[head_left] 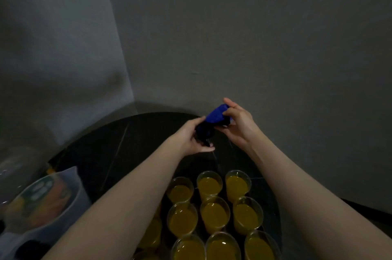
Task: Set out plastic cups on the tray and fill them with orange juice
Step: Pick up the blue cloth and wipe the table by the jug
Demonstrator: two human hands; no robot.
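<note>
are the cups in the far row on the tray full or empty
Full. Each of the three far-row cups holds orange juice up near its rim, and the cups in the rows behind them look the same.

Cups (214, 215) were clear, glossy plastic. The table (118, 147) showed a dark, smooth, faintly veined top. The blue object (217, 115) appeared matt and textured; material undetermined.

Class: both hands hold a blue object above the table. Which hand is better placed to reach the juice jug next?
Left, probably. The left hand is on the jug's side; the right hand would cross the filled cups.
</note>
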